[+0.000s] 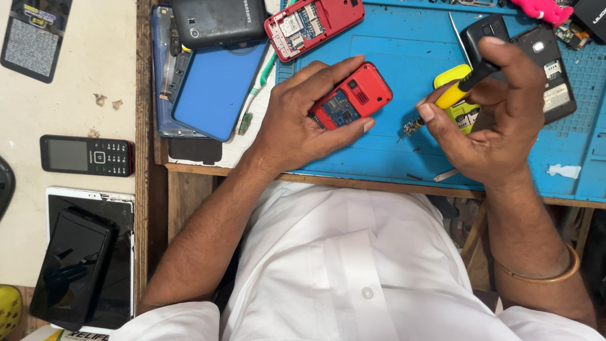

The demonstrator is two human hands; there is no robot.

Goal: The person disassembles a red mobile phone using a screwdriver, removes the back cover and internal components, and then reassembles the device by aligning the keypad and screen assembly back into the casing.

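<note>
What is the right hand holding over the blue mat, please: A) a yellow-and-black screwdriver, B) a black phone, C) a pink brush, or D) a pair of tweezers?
A: the right hand grips a yellow-and-black screwdriver with its tip pointing toward the opened red phone that the left hand holds on the blue mat.

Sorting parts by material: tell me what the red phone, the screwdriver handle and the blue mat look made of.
Red phone: glossy moulded plastic shell; bare circuit board shows inside.
Screwdriver handle: yellow and black, smooth, probably plastic; its tip looks metal.
Blue mat: matte, moulded ridges and compartments, likely silicone or rubber.
</note>
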